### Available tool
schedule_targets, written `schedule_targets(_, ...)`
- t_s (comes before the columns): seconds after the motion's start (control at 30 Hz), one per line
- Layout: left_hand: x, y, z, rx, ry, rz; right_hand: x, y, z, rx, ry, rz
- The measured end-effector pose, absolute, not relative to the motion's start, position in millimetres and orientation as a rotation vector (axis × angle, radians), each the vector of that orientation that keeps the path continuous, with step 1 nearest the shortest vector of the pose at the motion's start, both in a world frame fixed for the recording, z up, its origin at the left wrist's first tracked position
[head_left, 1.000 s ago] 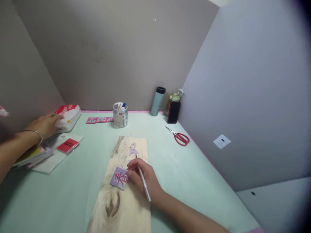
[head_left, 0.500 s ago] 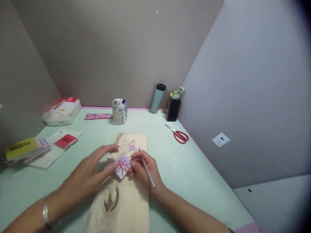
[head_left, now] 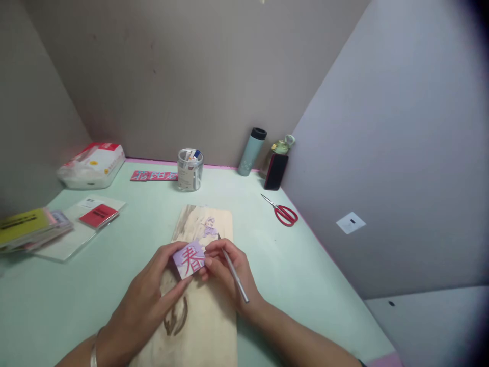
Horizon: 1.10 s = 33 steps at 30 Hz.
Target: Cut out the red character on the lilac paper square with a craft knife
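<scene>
A small lilac paper square with a red cut character (head_left: 189, 259) is held just above a long wooden board (head_left: 198, 326) on the pale green table (head_left: 126, 239). My left hand (head_left: 147, 300) pinches the paper's left and lower edge. My right hand (head_left: 227, 267) touches its right edge with the fingertips and also grips a thin silver craft knife (head_left: 234, 274), blade pointing away from me. Lilac paper scraps (head_left: 209, 228) lie on the board's far end.
Red scissors (head_left: 281, 212) lie to the right. A clear jar of pens (head_left: 190, 169), a teal flask (head_left: 252, 151), a dark phone (head_left: 275, 172) and a green bottle stand at the back wall. A tissue pack (head_left: 91, 165), red strip (head_left: 154, 176) and booklets (head_left: 57, 227) lie left.
My left hand came from the tissue pack at the far left to the board and took hold of the lilac paper. The paper was lifted and turned slightly. The right hand stayed put.
</scene>
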<state>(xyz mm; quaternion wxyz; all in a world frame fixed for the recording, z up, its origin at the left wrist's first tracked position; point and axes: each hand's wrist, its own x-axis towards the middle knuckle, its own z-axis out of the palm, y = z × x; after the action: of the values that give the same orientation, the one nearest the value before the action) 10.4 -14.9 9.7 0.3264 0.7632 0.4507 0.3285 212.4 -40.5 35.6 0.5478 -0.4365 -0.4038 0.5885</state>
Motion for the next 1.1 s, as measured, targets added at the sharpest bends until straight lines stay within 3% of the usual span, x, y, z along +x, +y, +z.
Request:
schedule_targets(0.3,5.4,-10.1,5.4,2.125,1.112,0.96,212.3,-40.3,35.1,-1.072,-1.025,1.364)
schedule_targets(0.5,3.8,-9.6,5.4,2.186,1.09,0.969,218.1,-42.1,37.6,-1.226,-1.309,1.048)
schedule_targets(0.8,2.7,-8.2,1.1,2.218,1.075,0.898,229.9,-45.9,38.6,-1.129,-1.463,0.857)
schedule_targets(1.1,2.1,-6.2,-3.2,2.235,1.085,0.853,213.9,-43.0,36.7,-1.275,-1.228,1.086)
